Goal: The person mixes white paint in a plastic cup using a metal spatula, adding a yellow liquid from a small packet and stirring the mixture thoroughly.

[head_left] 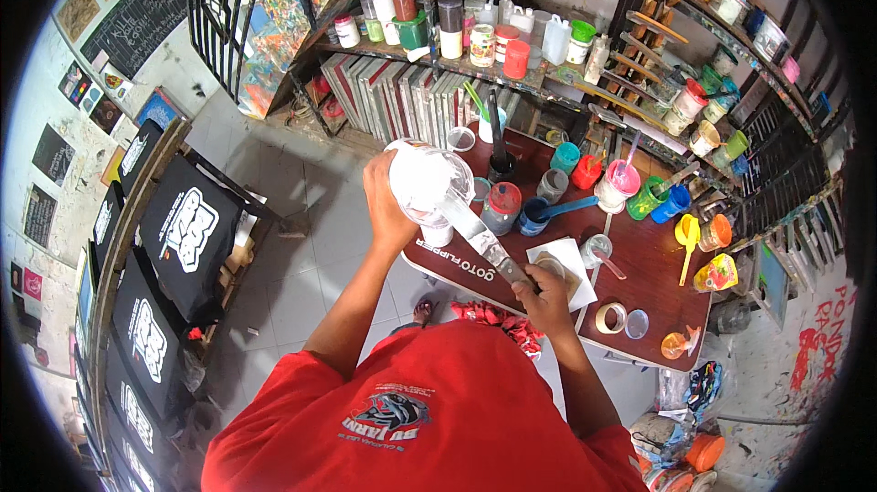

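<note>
Hold the tub (464, 179) of white paint (425, 181) steady at the left end of the maroon counter (630, 254), with the left grip (384, 202) curled round its outer side; cannot tell the placing of the hidden fingertips. Grasp the spatula (475, 232) by its handle in the closed right grip (548, 300), with the blade angled down into the tub's mouth. Best to draw the blade slowly along the inner wall, then wipe both faces on the rim. Avoid pressing hard or dripping onto the blue cup (533, 218) and white sheet (572, 259) nearby.
</note>
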A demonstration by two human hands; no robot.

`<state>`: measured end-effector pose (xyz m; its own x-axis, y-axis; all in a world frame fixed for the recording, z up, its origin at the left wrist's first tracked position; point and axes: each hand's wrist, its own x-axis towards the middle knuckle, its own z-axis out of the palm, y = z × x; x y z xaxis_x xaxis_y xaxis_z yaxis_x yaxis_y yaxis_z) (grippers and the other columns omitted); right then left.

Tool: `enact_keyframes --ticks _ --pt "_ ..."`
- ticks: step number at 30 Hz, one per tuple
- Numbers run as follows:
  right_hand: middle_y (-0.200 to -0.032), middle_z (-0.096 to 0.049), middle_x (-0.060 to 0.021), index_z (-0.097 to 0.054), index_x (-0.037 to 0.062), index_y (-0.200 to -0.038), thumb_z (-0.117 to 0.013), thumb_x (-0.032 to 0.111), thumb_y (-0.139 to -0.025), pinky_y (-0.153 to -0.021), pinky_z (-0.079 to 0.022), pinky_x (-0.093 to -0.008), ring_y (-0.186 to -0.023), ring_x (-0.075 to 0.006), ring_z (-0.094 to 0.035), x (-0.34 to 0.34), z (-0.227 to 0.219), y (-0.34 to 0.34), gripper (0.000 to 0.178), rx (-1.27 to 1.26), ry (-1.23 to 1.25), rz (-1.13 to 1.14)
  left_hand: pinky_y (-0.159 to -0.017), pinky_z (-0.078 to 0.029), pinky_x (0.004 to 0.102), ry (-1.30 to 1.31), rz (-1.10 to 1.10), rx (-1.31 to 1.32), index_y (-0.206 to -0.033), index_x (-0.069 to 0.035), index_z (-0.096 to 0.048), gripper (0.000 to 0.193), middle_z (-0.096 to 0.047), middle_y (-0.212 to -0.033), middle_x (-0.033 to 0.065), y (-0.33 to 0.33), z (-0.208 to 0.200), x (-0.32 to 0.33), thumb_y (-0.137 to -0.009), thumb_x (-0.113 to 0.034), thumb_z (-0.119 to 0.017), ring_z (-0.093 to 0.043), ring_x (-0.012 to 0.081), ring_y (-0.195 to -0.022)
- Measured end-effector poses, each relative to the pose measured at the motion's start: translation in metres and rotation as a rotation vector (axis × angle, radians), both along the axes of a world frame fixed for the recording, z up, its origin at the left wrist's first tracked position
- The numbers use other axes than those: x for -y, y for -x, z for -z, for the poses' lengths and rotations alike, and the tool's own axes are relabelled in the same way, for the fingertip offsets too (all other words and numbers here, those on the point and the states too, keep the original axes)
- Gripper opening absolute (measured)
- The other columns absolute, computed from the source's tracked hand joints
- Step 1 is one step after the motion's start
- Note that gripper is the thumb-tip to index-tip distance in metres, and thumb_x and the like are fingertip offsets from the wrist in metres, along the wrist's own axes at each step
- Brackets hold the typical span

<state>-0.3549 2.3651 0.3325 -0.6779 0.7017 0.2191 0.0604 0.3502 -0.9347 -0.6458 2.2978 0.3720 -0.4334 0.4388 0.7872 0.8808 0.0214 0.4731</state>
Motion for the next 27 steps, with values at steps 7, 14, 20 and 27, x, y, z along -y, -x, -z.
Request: enact_keyframes --ticks 7,14,20,27 --pt "-0.077 -0.066 -0.0118 -0.066 -0.0053 -0.102 -0.075 0.022 -0.086 -0.062 -0.046 -0.0306 -0.067 -0.0165 -0.06 -0.006 0.014 -0.016 0.033 0.059 -0.071 -0.003 -0.101 -0.039 0.049 0.015 -0.001 0.038 -0.131 -0.001 -0.045 0.081 -0.054 -0.125 0.0192 -0.005 0.005 0.009 -0.063 -0.018 -0.086 -0.048 0.0405 -0.117" --pt "-0.077 -0.067 -0.0124 -0.066 -0.0065 -0.105 -0.075 0.022 -0.087 -0.062 -0.047 -0.0302 -0.068 -0.0165 -0.062 -0.013 0.017 -0.025 0.035 0.119 -0.071 -0.009 -0.103 -0.039 0.049 0.098 -0.065 0.164 -0.129 0.001 -0.047 0.088 -0.055 -0.124 0.0191 -0.008 0.014 0.016 -0.057 -0.024 -0.09 -0.047 0.0408 -0.118" --pt "-0.066 -0.057 -0.0025 -0.065 -0.0043 -0.094 -0.069 0.02 -0.092 -0.055 -0.041 -0.0267 -0.061 -0.0073 -0.052 -0.016 0.015 -0.024 0.025 0.154 0.141 -0.106 -0.1 -0.04 0.049 0.215 -0.112 0.215 -0.124 0.0 -0.051 0.085 -0.057 -0.119 0.0181 0.002 0.043 0.022 -0.054 -0.024 -0.091 -0.048 0.0396 -0.116" --pt "-0.064 -0.056 -0.0004 -0.065 -0.0011 -0.09 -0.065 0.019 -0.094 -0.054 -0.04 -0.0257 -0.06 -0.0067 -0.051 -0.02 0.011 -0.02 0.02 0.326 0.191 -0.1 -0.099 -0.04 0.0484 0.286 -0.123 0.216 -0.126 -0.001 -0.052 0.083 -0.057 -0.116 0.0185 0.012 0.084 0.033 -0.054 -0.021 -0.089 -0.05 0.0391 -0.112"
